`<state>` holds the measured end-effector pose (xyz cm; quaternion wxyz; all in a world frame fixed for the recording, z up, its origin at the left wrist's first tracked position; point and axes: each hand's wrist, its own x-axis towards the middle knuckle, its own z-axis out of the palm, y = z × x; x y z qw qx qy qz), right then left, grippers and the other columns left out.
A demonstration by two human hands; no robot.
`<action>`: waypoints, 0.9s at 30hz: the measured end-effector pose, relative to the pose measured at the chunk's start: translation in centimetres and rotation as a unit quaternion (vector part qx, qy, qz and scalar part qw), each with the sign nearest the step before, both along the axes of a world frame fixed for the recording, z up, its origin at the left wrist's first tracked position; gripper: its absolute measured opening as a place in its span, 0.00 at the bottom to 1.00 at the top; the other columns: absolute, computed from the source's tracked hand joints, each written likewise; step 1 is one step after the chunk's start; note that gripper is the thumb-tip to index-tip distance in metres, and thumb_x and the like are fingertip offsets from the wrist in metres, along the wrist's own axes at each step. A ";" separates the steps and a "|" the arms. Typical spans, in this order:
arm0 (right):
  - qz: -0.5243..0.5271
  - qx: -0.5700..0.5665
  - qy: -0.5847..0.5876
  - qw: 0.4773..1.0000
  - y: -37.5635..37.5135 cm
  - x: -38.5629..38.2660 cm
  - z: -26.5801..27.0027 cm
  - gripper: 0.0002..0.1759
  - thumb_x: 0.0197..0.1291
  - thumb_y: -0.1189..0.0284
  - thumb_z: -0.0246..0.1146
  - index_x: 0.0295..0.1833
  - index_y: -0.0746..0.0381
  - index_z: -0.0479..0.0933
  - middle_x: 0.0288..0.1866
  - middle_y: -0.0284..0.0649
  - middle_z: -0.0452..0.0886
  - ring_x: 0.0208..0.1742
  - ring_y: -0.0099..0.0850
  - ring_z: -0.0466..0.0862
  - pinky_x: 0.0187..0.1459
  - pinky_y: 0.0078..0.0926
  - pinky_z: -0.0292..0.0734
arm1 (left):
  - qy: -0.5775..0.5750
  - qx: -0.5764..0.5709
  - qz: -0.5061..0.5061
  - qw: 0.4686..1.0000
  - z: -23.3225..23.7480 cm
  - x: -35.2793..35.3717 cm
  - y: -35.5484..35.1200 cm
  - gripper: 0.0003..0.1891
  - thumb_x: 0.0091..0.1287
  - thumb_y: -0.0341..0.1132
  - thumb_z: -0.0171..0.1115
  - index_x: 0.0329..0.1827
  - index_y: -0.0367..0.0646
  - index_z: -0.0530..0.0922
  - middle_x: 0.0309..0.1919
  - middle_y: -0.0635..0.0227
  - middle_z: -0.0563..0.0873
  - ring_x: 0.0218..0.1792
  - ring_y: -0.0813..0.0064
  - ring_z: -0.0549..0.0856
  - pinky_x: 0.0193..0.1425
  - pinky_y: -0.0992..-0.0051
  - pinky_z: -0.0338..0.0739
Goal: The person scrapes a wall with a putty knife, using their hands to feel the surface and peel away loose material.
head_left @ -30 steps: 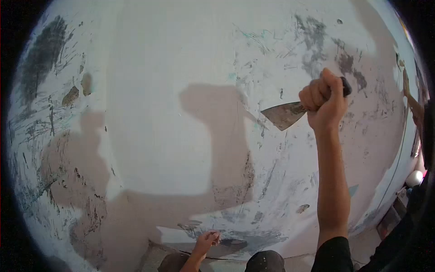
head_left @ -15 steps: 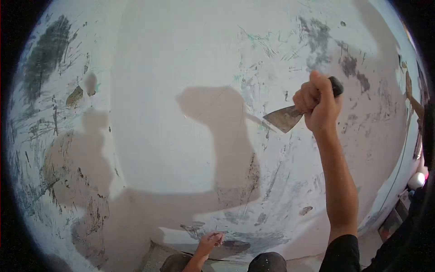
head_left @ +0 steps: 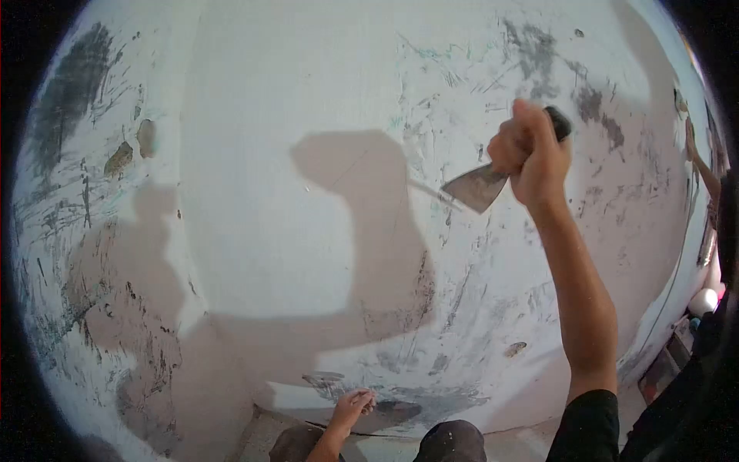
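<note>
My right hand is wrapped round the dark handle of a putty knife, raised before the wall at right of centre. Its broad metal blade points down and left, close to the wall. The blade's shadow falls just left of it, and a large shadow of my arm spreads over the pale, smooth panel. Low in the view, my left hand is near my knee, its fingers curled in; I cannot tell what, if anything, they hold.
Dark scuffs, scratches and chipped spots mark the wall on both sides, including a chipped hole at left. My knees show at the bottom. At the far right another person's arm reaches to the wall, near a white round object.
My right hand and the putty knife have shifted slightly up and left. My left hand has risen a little. The whole view has moved slightly.
</note>
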<state>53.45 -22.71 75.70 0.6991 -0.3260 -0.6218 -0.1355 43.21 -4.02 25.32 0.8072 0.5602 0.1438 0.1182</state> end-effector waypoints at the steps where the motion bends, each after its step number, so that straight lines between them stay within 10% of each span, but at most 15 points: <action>1: 0.012 0.014 0.000 1.000 -0.2 -0.1 0.3 0.23 0.64 0.74 0.59 0.17 0.56 0.60 0.12 0.26 0.58 0.11 0.18 0.55 0.15 0.24 0.47 | -0.016 0.002 -0.007 1.000 -0.1 0.0 0.2 0.13 0.72 0.40 0.60 0.49 0.38 0.82 0.32 0.69 0.84 0.32 0.79 0.81 0.35 0.76 0.75; 27: -0.015 0.049 0.062 0.997 -1.0 2.2 -0.8 0.22 0.64 0.66 0.59 0.20 0.55 0.58 0.12 0.29 0.57 0.11 0.22 0.53 0.16 0.27 0.46 | -0.002 0.031 0.007 0.999 0.6 0.1 -0.2 0.15 0.71 0.43 0.61 0.46 0.37 0.82 0.31 0.68 0.84 0.31 0.79 0.80 0.36 0.76 0.74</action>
